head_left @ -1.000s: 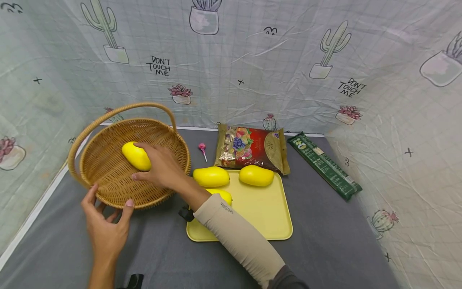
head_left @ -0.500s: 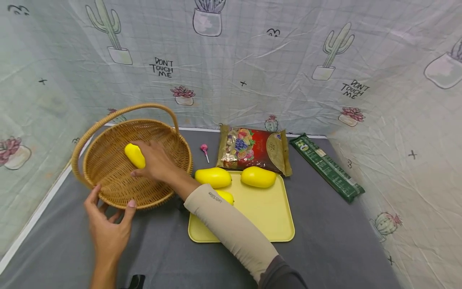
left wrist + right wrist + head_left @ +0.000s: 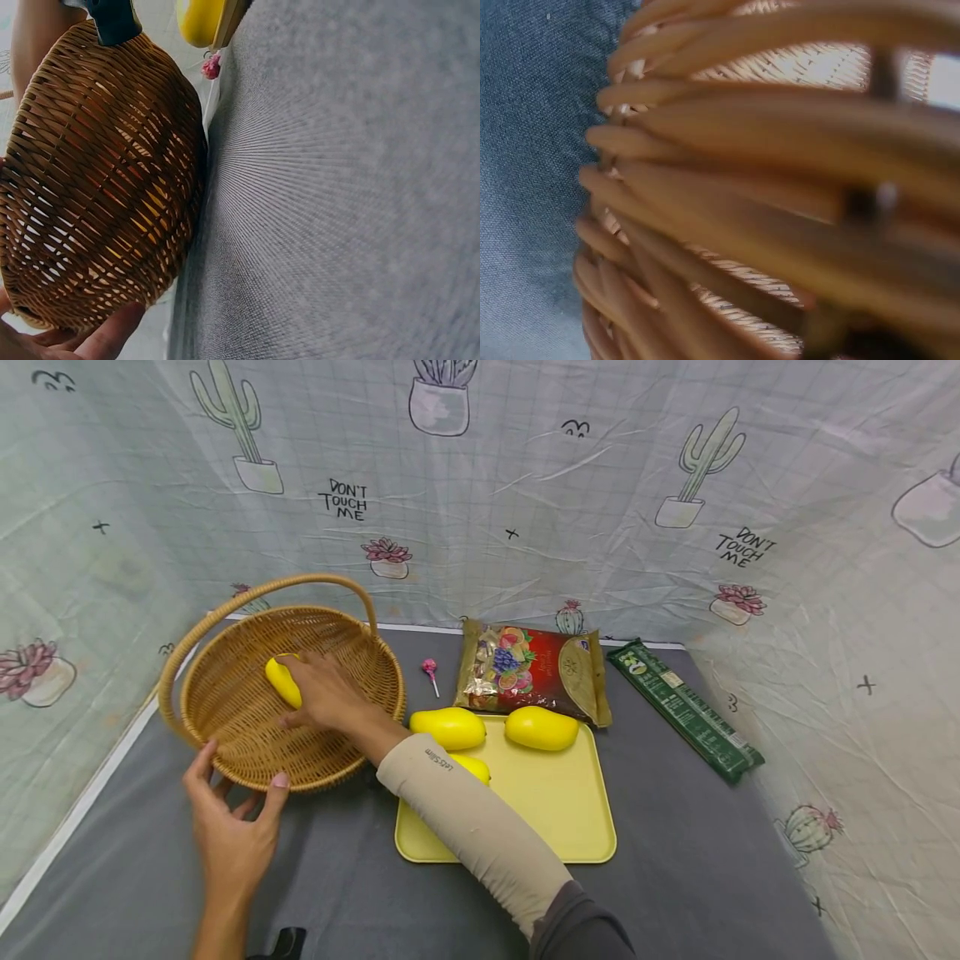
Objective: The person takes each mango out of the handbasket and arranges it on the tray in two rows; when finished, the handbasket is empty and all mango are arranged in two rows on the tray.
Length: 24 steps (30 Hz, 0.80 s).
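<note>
A wicker basket (image 3: 247, 743) with a tall arched handle stands at the left of the grey table. My left hand (image 3: 234, 835) holds its near rim, thumb and fingers spread along the edge; in the left wrist view, fingers (image 3: 112, 334) lie against the woven wall. Inside the basket, my right hand (image 3: 330, 693) grips a yellow mango (image 3: 282, 681) from above, covering much of it. Close in front of the right wrist camera is the weave (image 3: 742, 172) of the basket. A second mango (image 3: 448, 727) lies at the yellow tray's back left corner, right of the basket.
The yellow tray (image 3: 555, 802) also bears a mango (image 3: 542, 728) at the back right and one (image 3: 472, 768) partly behind my right sleeve. Behind are a pink lollipop (image 3: 429, 667), a red-gold candy bag (image 3: 532, 672) and a long green packet (image 3: 686, 710). A printed curtain (image 3: 510, 485) surrounds the table.
My right hand has sunk a little deeper into the basket with the mango and now covers more of it. My left hand keeps its hold on the rim. The head view has shifted slightly.
</note>
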Available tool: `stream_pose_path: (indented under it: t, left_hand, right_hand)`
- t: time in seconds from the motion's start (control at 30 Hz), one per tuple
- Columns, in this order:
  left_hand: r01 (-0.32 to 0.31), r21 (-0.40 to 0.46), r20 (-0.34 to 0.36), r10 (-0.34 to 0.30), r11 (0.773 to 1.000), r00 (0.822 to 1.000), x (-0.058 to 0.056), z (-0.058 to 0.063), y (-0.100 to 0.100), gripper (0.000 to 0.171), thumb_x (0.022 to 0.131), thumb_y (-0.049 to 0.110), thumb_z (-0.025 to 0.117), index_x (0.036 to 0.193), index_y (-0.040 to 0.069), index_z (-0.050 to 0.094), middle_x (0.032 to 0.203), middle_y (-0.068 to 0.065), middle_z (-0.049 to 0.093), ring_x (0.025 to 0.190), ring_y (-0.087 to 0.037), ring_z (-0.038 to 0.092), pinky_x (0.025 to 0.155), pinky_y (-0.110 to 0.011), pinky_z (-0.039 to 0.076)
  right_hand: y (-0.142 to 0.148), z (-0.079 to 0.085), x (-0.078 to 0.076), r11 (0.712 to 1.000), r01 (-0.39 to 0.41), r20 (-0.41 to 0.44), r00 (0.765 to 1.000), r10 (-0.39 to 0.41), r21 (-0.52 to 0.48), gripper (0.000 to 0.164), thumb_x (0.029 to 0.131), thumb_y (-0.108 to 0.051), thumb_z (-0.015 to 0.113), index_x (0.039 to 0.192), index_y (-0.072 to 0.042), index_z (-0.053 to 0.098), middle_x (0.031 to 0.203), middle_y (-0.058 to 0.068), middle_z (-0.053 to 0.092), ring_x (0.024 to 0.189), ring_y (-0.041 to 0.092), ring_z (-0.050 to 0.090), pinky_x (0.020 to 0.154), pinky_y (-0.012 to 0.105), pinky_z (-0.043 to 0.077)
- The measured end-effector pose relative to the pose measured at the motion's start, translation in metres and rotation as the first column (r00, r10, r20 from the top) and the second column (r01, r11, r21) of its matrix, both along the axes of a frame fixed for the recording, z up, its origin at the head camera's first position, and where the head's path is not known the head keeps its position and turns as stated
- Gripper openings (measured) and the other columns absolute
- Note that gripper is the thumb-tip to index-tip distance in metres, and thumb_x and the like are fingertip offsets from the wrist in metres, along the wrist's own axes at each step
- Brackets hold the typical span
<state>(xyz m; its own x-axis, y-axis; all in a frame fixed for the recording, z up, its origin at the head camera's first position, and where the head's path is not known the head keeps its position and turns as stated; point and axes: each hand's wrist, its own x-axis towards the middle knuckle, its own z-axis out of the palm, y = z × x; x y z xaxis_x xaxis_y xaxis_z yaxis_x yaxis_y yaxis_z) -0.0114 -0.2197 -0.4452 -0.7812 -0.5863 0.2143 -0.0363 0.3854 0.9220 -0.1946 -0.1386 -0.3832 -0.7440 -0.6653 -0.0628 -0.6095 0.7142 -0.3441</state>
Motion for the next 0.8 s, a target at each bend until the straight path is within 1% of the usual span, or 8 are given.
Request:
stream_pose_path:
  t: [0.1,0.2,0.27,0.4,0.53,0.63,0.67,0.8]
  left_hand:
    - [0.001,-0.006,-0.008,-0.001,1.000,1.000,0.0000,0.0007,0.0006,0.092,0.095,0.019,0.079,0.167,0.032,0.024,0.173,-0.001,0.026,0.147,-0.046,0.043,0.082,-0.008,0.041]
    - [0.005,-0.009,-0.016,-0.005,1.000,1.000,0.0002,0.0012,0.0012,0.092,0.094,0.017,0.080,0.167,0.032,0.024,0.172,0.000,0.027,0.145,-0.045,0.044,0.083,-0.006,0.041]
    - [0.007,-0.010,-0.022,-0.007,1.000,1.000,0.0001,0.0008,0.0014,0.092,0.094,0.016,0.080,0.167,0.031,0.025,0.172,0.000,0.028,0.145,-0.044,0.045,0.083,-0.006,0.042]
    - [0.009,-0.010,-0.029,-0.009,1.000,1.000,-0.0001,-0.0005,0.0018,0.093,0.093,0.015,0.080,0.167,0.031,0.025,0.172,0.002,0.028,0.144,-0.043,0.045,0.083,-0.006,0.042]
    - [0.009,-0.004,-0.032,-0.009,1.000,0.999,-0.0001,-0.0016,0.0017,0.093,0.093,0.014,0.080,0.167,0.031,0.025,0.172,0.001,0.028,0.144,-0.043,0.045,0.083,-0.007,0.042]
    - [0.006,0.000,-0.030,-0.006,1.000,1.000,0.0000,-0.0022,0.0020,0.093,0.093,0.015,0.080,0.167,0.031,0.026,0.172,0.001,0.028,0.144,-0.044,0.044,0.083,-0.007,0.042]
    - [0.005,0.002,-0.030,-0.005,1.000,1.000,0.0000,-0.0024,0.0021,0.093,0.093,0.015,0.080,0.167,0.031,0.026,0.172,0.001,0.028,0.144,-0.044,0.044,0.083,-0.007,0.042]
    - [0.004,0.002,-0.031,-0.004,1.000,1.000,0.0003,-0.0024,0.0025,0.093,0.093,0.015,0.080,0.167,0.031,0.026,0.172,0.001,0.028,0.144,-0.043,0.045,0.083,-0.006,0.042]
  right_hand:
    - [0.0004,-0.0009,-0.0002,1.000,-0.002,-0.014,1.000,0.002,0.013,0.094,0.092,-0.055,0.079,0.168,-0.034,0.028,0.167,-0.009,0.039,0.146,0.012,0.042,0.119,0.026,0.036]
    - [0.0010,-0.0017,-0.0005,1.000,-0.009,-0.025,1.000,0.009,0.013,0.093,0.092,-0.053,0.080,0.168,-0.032,0.031,0.161,-0.010,0.047,0.144,0.012,0.045,0.117,0.025,0.037]
    - [0.0013,-0.0021,-0.0003,1.000,-0.014,-0.017,1.000,0.015,0.011,0.092,0.092,-0.051,0.082,0.167,-0.032,0.033,0.158,-0.010,0.051,0.145,0.013,0.045,0.116,0.026,0.040]
    - [0.0019,-0.0017,0.0005,0.998,-0.033,0.014,0.999,0.032,0.049,0.087,0.091,-0.050,0.083,0.164,-0.033,0.039,0.160,-0.013,0.050,0.151,0.011,0.041,0.118,0.027,0.040]
    - [0.0029,-0.0006,0.0014,0.994,-0.057,0.051,0.997,0.052,0.092,0.084,0.088,-0.051,0.085,0.161,-0.035,0.045,0.161,-0.014,0.048,0.145,0.007,0.046,0.113,0.025,0.043]
    - [0.0042,-0.0002,0.0027,0.989,-0.086,0.082,0.994,0.077,0.118,0.082,0.087,-0.050,0.086,0.159,-0.037,0.047,0.158,-0.014,0.049,0.139,0.006,0.049,0.109,0.025,0.045]
    - [0.0047,0.0000,0.0032,0.988,-0.097,0.096,0.992,0.085,0.121,0.082,0.087,-0.049,0.087,0.158,-0.036,0.048,0.158,-0.014,0.049,0.139,0.006,0.050,0.110,0.025,0.044]
    - [0.0066,-0.0003,0.0051,0.985,-0.135,0.142,0.983,0.120,0.106,0.077,0.086,-0.044,0.089,0.154,-0.035,0.053,0.153,-0.015,0.055,0.129,0.004,0.054,0.104,0.022,0.045]
